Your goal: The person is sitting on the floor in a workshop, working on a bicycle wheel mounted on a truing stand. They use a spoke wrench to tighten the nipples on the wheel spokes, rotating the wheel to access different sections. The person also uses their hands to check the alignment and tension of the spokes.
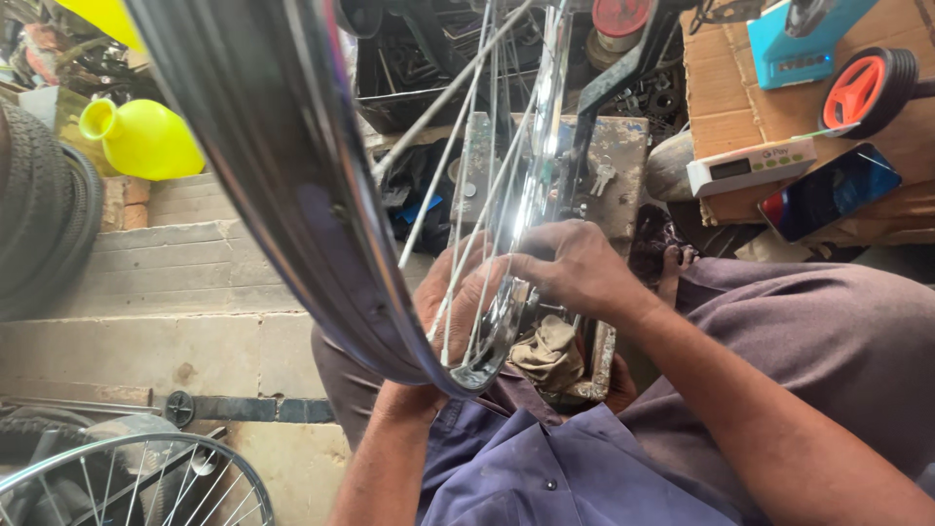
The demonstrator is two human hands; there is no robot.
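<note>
While wheel rim point(292, 195) stands between hands, left hand point(458, 292) and right hand point(579, 268) pinch spokes point(477, 234).

Narrow gaps between spokes point(458, 175), chrome rim point(292, 195) closing the left, cluttered tool tray point(419, 78) beyond.

Both hands worked inside a chrome bicycle wheel rim point(292, 195) — the left hand point(450, 292) behind its spokes point(458, 146), the right hand point(575, 268) pinching near them. A yellow jug point(146, 141) stood to the left — a second wheel point(146, 482) lay below.
</note>
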